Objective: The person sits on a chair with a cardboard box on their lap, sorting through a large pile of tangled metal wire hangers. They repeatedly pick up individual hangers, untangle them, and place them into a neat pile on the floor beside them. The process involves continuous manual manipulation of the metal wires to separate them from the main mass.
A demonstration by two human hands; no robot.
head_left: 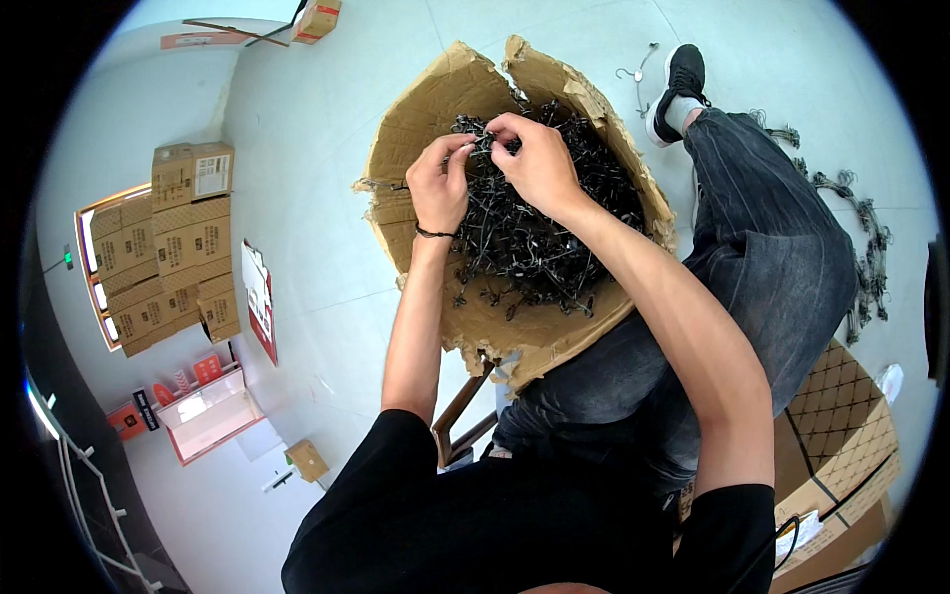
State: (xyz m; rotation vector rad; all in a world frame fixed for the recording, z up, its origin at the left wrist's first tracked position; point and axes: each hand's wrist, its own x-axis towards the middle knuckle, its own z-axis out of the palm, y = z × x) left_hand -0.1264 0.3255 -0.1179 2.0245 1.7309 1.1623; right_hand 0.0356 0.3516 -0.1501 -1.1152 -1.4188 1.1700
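Observation:
A torn cardboard box (415, 111) stands open before me, holding a tangled heap of dark wire pieces with small clips and hooks (519, 230). Above the heap's far left part, my left hand (439, 182) pinches a thin metal wire piece (482, 141) between thumb and fingers. My right hand (540, 163) grips the same piece from the other side, its fingertips close to the left ones. The fingers cover most of the piece, so its full shape is hidden. One wire (382, 184) pokes out over the box's left rim.
A single hooked wire (638, 74) lies on the floor near my shoe (684, 74). Several wire bundles (868, 237) are laid out to the right of my leg. Stacked cartons (171, 245) stand at left. A patterned carton (839, 416) sits at lower right, beside me.

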